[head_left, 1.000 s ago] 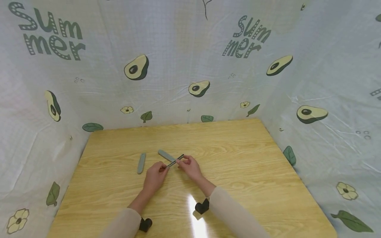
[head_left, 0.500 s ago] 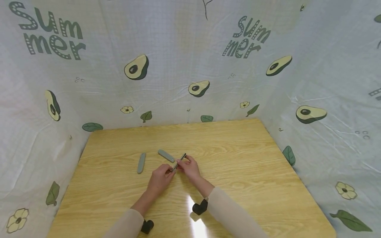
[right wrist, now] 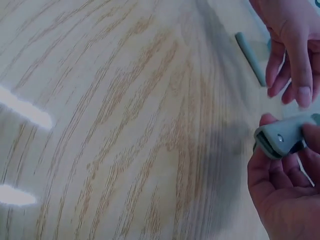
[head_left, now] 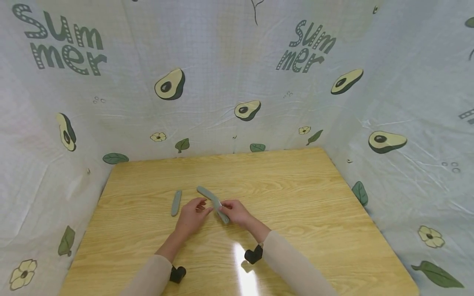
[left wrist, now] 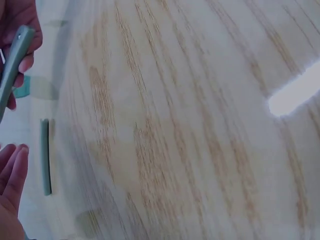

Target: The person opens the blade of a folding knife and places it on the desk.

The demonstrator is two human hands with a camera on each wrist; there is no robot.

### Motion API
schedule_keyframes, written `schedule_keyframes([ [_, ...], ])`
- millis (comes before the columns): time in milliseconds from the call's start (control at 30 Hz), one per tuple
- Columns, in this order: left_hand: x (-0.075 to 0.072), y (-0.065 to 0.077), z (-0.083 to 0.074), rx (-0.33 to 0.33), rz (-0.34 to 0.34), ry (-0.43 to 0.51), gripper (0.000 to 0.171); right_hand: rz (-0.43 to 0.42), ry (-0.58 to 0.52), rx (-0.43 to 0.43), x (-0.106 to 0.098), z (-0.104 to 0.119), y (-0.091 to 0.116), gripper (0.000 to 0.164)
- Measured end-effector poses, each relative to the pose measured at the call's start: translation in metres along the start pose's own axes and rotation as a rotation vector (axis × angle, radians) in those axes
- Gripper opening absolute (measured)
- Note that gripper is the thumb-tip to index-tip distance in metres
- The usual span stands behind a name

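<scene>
My right hand (head_left: 237,211) grips a slim grey-green slotted piece (head_left: 224,217) that looks like a folded pocket knife. A small hole or rivet shows near its end, and a slot opens between its two sides in the right wrist view (right wrist: 285,135). Just to the left, my left hand (head_left: 192,214) holds nothing; its thumb and fingers are spread apart. Beyond the hands a second grey-green piece (head_left: 205,191) lies slanted on the table, its near end close to the held one. A third such piece (head_left: 176,202) lies left of my left hand.
The wood-grain table (head_left: 296,193) carries a bright light reflection (head_left: 242,263) near its front. A white printed cloth (head_left: 211,74) with avocados and leaves hangs round the back and sides. Black wrist-worn cameras (head_left: 254,255) sit below the forearms.
The held piece has turned from edge-on, slanting up to the right, to broad side up, slanting down to the right. My left hand has let go of it and moved slightly left.
</scene>
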State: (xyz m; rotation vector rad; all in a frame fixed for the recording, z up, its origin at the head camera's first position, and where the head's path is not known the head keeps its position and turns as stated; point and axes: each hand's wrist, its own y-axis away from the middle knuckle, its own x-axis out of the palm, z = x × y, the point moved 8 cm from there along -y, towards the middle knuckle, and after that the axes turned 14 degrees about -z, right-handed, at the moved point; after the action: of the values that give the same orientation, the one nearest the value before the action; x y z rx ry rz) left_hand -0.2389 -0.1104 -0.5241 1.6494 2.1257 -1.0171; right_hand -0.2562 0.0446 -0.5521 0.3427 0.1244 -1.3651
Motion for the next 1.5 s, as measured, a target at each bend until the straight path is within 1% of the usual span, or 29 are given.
schedule_keyframes([
  [67, 0.001, 0.000, 0.002, -0.035, 0.032, 0.018, 0.044, 0.031, 0.058, -0.033, 0.002, 0.001, 0.001, 0.031],
  [133, 0.002, 0.000, 0.003, -0.045, 0.053, 0.041, 0.043, 0.050, 0.100, -0.050, 0.003, 0.002, 0.002, 0.030],
  [200, 0.003, 0.002, 0.002, -0.049, 0.067, 0.064, 0.039, 0.059, 0.120, -0.063, 0.002, 0.002, 0.003, 0.029],
  [267, 0.003, 0.003, 0.002, -0.052, 0.072, 0.073, 0.031, 0.059, 0.129, -0.067, 0.000, 0.002, 0.003, 0.028],
  [433, 0.005, 0.004, 0.007, -0.099, 0.078, 0.100, 0.015, 0.047, 0.118, -0.078, -0.005, 0.003, 0.004, 0.024],
  [567, 0.007, 0.004, 0.012, -0.121, 0.080, 0.126, 0.015, 0.040, 0.099, -0.072, -0.007, 0.002, 0.003, 0.021],
  [700, 0.009, 0.005, 0.015, -0.149, 0.087, 0.151, 0.016, 0.038, 0.094, -0.089, -0.008, 0.003, 0.002, 0.021],
  [833, 0.010, 0.005, 0.015, -0.188, 0.108, 0.179, 0.015, 0.042, 0.089, -0.107, -0.009, 0.004, 0.002, 0.020],
  [933, 0.010, 0.005, 0.013, -0.193, 0.120, 0.201, 0.012, 0.036, 0.093, -0.114, -0.011, 0.004, 0.001, 0.020],
  [1133, 0.012, 0.005, 0.012, -0.191, 0.139, 0.231, 0.012, -0.015, 0.124, -0.129, -0.015, 0.006, 0.000, 0.019],
  [1200, 0.013, 0.005, 0.012, -0.204, 0.147, 0.239, 0.012, -0.035, 0.123, -0.129, -0.016, 0.006, 0.000, 0.019],
  [1300, 0.013, 0.007, 0.014, -0.206, 0.148, 0.238, 0.013, -0.067, 0.123, -0.129, -0.019, 0.006, -0.001, 0.022],
  [1400, 0.013, 0.009, 0.018, -0.219, 0.151, 0.221, 0.013, -0.120, 0.122, -0.144, -0.026, 0.007, -0.002, 0.025],
  [1500, 0.012, 0.012, 0.025, -0.255, 0.144, 0.211, 0.015, -0.201, 0.100, -0.159, -0.038, 0.006, -0.005, 0.025],
])
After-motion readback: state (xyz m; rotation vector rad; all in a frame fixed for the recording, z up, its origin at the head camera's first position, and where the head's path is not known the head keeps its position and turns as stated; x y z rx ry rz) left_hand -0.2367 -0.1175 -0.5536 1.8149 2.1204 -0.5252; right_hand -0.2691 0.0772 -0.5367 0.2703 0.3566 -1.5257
